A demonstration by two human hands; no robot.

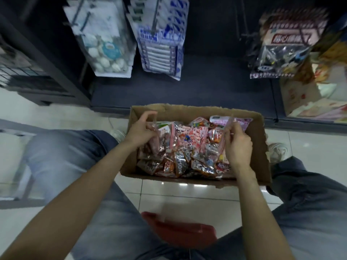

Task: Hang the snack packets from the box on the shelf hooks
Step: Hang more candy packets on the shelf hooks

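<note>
The shelf [187, 91] fills the far side of the scene, dark and low, with hooks [155, 17] reaching out above it. Three of them already carry goods: a white pack [105, 45] at far left, a blue-and-white pack [161, 49] beside it, and a clear pack with a pink header [281, 51] at far right. The stretch between the blue pack and the pink-headed one looks bare.

Nearer, on the tiled floor [187, 194], sits the box [259, 152], open-topped, its long axis running left to right across the person's front. It is packed with snack packets [187, 147], shiny red, white and orange, lying jumbled and overlapping. A red stool [178, 228] shows between the knees, nearest of all.

The left hand [140, 130] is at the box's far-left corner, fingers curled and pinching the top edge of a packet there. The right hand [236, 143] is over the right half, fingers pinching the clear top strip of a pink packet [242, 121] that lies at the far-right end. Blur hides how firm either pinch is.

The hooks lie straight ahead and above both hands, so the lift goes up and away. I judge the right hand better placed for the bare stretch, the left for the hooks near the blue pack. Each packet's top strip must face the hook tip.
</note>
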